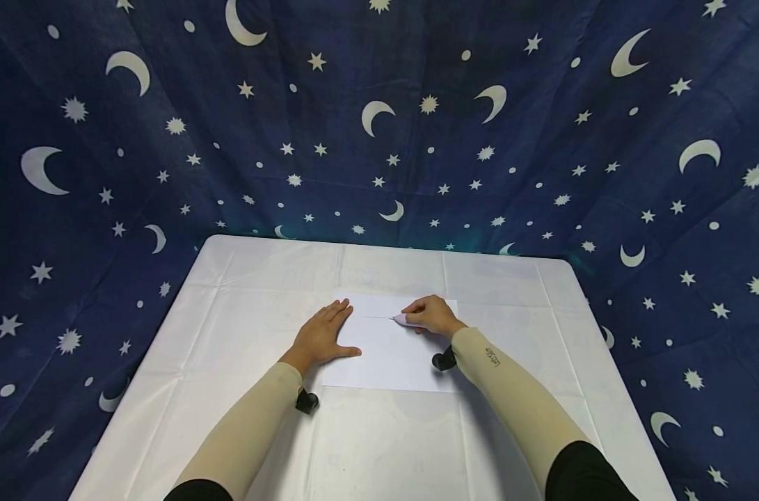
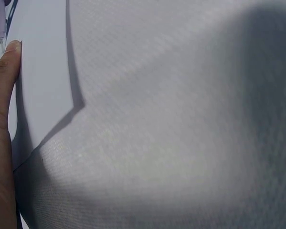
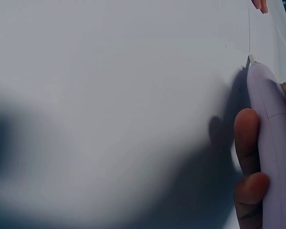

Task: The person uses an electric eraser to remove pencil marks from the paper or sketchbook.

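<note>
At the far left you have a dark blue fabric backdrop printed with cream moons, stars and dots, which also runs behind the table and down its right side. Next comes the table's white, creased cloth cover. Over it reaches your left arm, in a beige stretch sleeve ending in a black cuff near the bottom edge, with a small black wrist device beside the wrist.

Your left hand lies flat across the left edge of a plain white rectangular sheet of paper, fingers straight, thumb spread away from them; it grips nothing. The left wrist view shows your thumb over the paper, near a corner.

On the upper part of the sheet, a thin dark straight line runs rightward to the pale tip of a thick, rounded lilac pen-shaped tool. Your right hand pinches that tool between thumb and fingers, above the sheet's upper right portion, its body slanting. Below that wrist is a second black wrist device; farther right, a matching beige sleeve with dark lettering meets another black cuff.
</note>
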Demonstrator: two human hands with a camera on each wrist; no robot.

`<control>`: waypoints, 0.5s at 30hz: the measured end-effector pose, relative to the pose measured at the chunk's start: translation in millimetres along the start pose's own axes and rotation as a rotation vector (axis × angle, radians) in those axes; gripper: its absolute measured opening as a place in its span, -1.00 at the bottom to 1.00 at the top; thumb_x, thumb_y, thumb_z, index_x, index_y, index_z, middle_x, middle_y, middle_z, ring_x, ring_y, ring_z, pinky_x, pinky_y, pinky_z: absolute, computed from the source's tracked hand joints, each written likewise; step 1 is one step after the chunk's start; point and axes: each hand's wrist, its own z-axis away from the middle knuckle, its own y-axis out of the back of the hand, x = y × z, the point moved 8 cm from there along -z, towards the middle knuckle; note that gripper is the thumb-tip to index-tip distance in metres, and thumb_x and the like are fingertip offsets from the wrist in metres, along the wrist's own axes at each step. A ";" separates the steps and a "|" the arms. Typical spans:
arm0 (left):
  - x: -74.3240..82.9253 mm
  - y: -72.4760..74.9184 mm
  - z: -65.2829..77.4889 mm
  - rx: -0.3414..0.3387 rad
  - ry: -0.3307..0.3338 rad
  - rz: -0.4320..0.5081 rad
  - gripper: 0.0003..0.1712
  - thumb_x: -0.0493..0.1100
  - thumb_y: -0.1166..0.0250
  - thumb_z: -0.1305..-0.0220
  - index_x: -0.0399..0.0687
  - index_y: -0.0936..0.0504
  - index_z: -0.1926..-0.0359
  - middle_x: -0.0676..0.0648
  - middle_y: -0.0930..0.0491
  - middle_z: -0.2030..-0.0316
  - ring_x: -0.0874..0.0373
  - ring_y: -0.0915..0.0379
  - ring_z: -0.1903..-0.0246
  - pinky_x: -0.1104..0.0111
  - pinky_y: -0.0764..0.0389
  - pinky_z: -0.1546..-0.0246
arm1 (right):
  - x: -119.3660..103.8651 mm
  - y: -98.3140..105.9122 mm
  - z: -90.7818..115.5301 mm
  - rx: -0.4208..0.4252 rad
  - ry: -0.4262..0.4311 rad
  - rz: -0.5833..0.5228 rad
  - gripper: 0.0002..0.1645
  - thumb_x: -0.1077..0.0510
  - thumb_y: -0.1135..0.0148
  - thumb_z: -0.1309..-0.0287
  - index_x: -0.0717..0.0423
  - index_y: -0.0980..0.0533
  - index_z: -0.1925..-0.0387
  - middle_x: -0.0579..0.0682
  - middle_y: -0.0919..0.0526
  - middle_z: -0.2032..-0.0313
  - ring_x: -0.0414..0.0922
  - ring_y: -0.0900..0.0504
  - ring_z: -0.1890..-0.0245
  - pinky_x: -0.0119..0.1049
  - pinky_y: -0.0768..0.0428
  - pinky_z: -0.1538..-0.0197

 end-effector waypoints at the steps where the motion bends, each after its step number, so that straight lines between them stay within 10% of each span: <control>1: -0.2 -0.1 0.0 0.000 0.000 -0.001 0.25 0.65 -0.01 0.27 0.07 0.00 -0.38 0.10 0.14 -0.37 0.19 0.31 -0.34 0.31 0.20 -0.29 | -0.2 -0.4 -0.1 -0.001 0.000 -0.004 -0.85 0.14 -0.32 0.07 0.00 -0.67 0.36 -0.10 -0.64 0.48 -0.10 -0.58 0.62 -0.37 -0.49 0.45; 15: 0.9 2.2 1.5 0.008 -0.016 0.008 0.24 0.63 -0.02 0.25 0.05 -0.03 -0.38 0.08 0.12 -0.37 0.17 0.29 -0.33 0.29 0.18 -0.29 | -5.3 -7.7 -3.6 -0.015 0.025 -0.017 -0.85 0.15 -0.32 0.07 -0.01 -0.67 0.36 -0.10 -0.63 0.52 -0.09 -0.59 0.65 -0.37 -0.49 0.43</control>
